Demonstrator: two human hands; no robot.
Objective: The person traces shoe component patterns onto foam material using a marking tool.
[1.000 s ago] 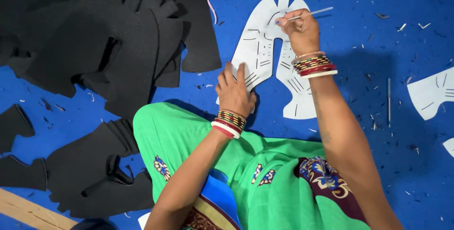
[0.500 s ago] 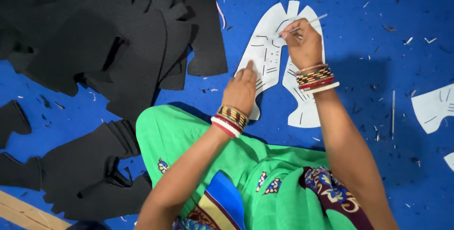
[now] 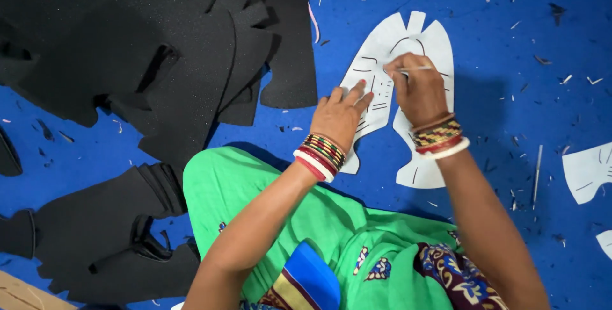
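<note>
On the blue floor point(image 3: 497, 23) before your knee, you are pressing your left hand point(image 3: 339, 116), fingers spread flat, on the white shoe-shaped template point(image 3: 426, 42) so it stays put while your right hand point(image 3: 417, 93), fingers pinched shut around a thin marking tool point(image 3: 419, 68), is tracing.

Both forearms reach up from the lower edge of the frame toward the upper middle, bare from the elbow down. The left hand point(image 3: 339, 115) lies palm down, fingers stretched forward and slightly spread, the wrist ringed with a stack of red, green and gold bangles. The right hand point(image 3: 417, 90) sits just beside it, to the right and a little higher, curled into a fist-like grip with thumb and fingertips pinched together, knuckles facing up. Its wrist carries patterned bangles and one white one.
</note>
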